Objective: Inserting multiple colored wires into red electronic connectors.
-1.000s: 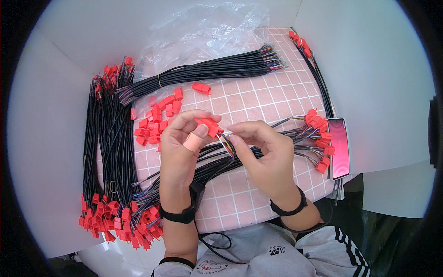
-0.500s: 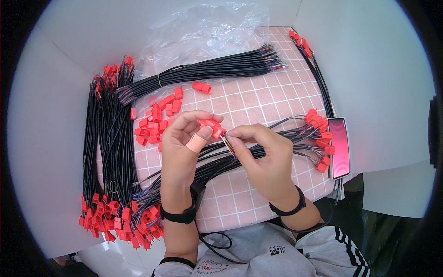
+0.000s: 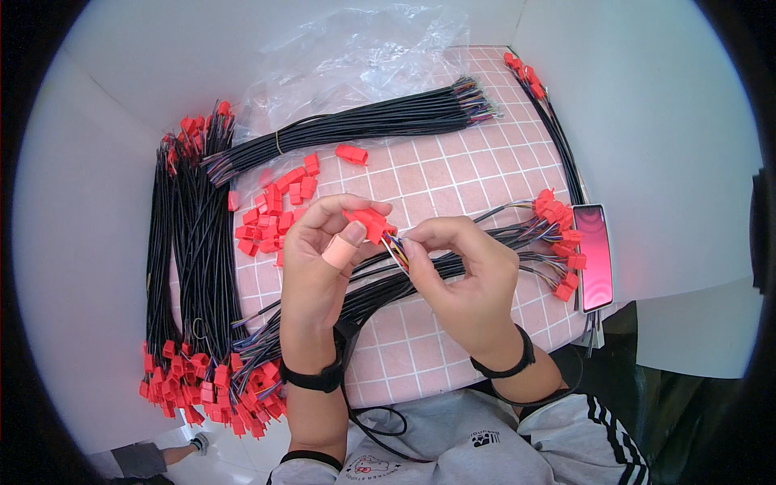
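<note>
Between the thumb and fingers of my left hand (image 3: 317, 242) is a red plastic connector housing (image 3: 369, 225). Thin coloured wires (image 3: 395, 250) run out of its lower right end. My right hand (image 3: 466, 279) pinches these wires just beside the housing, thumb against forefinger. A tan strip of tape wraps my left thumb. Below both hands lies a bundle of black cables (image 3: 380, 297), with red housings (image 3: 558, 214) on the ends at its right. Loose red housings (image 3: 275, 212) are heaped left of my left hand.
A tied bundle of black cables (image 3: 347, 121) with bare coloured ends lies at the back beside a clear plastic bag (image 3: 356, 48). Finished-looking cables (image 3: 198, 259) with red ends hang along the left edge. A phone (image 3: 596, 259) lies at the right. Pale panels enclose the table.
My left thumb has slid back a little along the red housing, showing more of it. My right fingers have shifted slightly to the right along the wires. A person's leg now shows at the lower left.
</note>
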The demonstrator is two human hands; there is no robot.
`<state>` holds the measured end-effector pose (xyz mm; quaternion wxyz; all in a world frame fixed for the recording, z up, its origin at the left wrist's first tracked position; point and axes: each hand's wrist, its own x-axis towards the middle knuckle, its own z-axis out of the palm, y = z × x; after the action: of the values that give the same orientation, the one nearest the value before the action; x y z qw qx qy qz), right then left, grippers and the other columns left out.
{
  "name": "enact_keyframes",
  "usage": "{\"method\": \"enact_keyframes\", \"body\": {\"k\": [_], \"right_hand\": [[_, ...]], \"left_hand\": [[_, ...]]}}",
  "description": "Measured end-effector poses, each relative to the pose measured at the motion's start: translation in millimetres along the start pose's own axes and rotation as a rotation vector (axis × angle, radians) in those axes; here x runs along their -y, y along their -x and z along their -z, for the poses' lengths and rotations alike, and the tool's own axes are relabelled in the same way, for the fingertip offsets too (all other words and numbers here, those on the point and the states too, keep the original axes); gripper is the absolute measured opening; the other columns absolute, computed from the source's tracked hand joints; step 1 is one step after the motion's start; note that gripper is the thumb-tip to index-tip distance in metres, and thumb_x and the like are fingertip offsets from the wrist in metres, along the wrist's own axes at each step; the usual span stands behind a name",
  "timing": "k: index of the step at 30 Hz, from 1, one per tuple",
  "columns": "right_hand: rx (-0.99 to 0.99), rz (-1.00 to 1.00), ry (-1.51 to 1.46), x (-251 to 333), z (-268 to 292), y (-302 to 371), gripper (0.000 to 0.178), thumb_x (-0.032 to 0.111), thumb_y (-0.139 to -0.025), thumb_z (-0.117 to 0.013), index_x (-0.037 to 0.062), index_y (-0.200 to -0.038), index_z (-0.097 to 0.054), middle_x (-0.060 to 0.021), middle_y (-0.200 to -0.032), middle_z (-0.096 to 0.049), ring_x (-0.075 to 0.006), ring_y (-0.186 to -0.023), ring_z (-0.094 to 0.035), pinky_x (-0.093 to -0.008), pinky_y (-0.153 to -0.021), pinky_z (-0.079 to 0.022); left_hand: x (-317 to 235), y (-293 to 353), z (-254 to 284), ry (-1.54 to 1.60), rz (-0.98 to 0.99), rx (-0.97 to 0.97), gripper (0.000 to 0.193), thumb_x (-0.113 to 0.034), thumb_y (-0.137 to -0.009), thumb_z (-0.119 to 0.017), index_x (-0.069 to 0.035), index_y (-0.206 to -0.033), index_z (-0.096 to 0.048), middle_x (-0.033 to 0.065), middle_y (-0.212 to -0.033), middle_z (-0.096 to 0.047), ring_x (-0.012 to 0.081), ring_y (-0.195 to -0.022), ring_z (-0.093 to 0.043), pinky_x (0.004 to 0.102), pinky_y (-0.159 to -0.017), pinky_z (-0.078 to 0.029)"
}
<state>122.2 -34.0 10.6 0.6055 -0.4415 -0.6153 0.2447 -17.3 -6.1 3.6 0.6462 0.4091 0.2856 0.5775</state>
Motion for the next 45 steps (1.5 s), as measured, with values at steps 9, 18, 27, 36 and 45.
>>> {"method": "enact_keyframes", "body": {"k": [9, 18, 27, 36, 45], "right_hand": [[-0.004, 0.01, -0.012, 0.3, 0.2, -0.1, 0.012, -0.003, -0.069, -0.062, -0.0002, -0.08, -0.057, -0.0101, -0.072, -0.061, -0.0169, -0.063, -0.062, -0.0241, -0.057, -0.047], [0.109, 0.014, 0.075, 0.1, 8.1, -5.7, 0.016, -0.003, -0.069, -0.06, 0.0022, -0.084, -0.059, -0.0094, -0.068, -0.058, -0.0162, -0.059, -0.059, -0.0248, -0.053, -0.045], [0.077, 0.024, 0.132, -8.1, 6.7, -6.1, 0.014, -0.001, -0.071, -0.061, 0.0014, -0.084, -0.06, -0.0098, -0.066, -0.057, -0.0161, -0.056, -0.057, -0.025, -0.051, -0.044], [0.059, -0.266, -0.367, -8.1, 3.8, -3.8, 0.007, 0.001, -0.077, -0.059, -0.0035, -0.081, -0.057, -0.0101, -0.084, -0.057, -0.0138, -0.076, -0.058, -0.0245, -0.068, -0.048], [0.136, -0.476, -0.53, -10.9, 5.7, -4.9, 0.006, 0.003, -0.077, -0.058, -0.0029, -0.079, -0.056, -0.0102, -0.095, -0.054, -0.0123, -0.084, -0.054, -0.0231, -0.072, -0.045]], "left_hand": [[-0.4, 0.4, -0.8, 0.0, 0.016, -0.011, 0.021, -0.005, -0.081, -0.054, 0.002, -0.1, -0.051, 0.0187, -0.099, -0.058, 0.0191, -0.084, -0.06, 0.0314, -0.074, -0.052], [1.5, -2.0, 1.1, -0.12, -0.007, -0.077, 0.02, -0.005, -0.08, -0.057, 0.002, -0.098, -0.053, 0.0166, -0.098, -0.058, 0.016, -0.083, -0.059, 0.0289, -0.073, -0.051], [0.4, -1.6, 1.5, -0.064, -0.017, -0.07, 0.021, -0.003, -0.079, -0.055, 0.002, -0.099, -0.051, 0.0175, -0.102, -0.056, 0.0191, -0.089, -0.058, 0.032, -0.076, -0.051], [-0.1, -1.3, -1.8, -0.051, -0.062, -0.037, 0.018, 0.001, -0.078, -0.055, 0.001, -0.096, -0.05, 0.0193, -0.108, -0.051, 0.0247, -0.094, -0.057, 0.035, -0.082, -0.047], [0.4, 0.3, -2.9, -0.026, -0.101, 0.015, 0.016, 0.003, -0.078, -0.053, 0.001, -0.093, -0.049, 0.0199, -0.109, -0.05, 0.0276, -0.097, -0.056, 0.0364, -0.084, -0.046]]}}
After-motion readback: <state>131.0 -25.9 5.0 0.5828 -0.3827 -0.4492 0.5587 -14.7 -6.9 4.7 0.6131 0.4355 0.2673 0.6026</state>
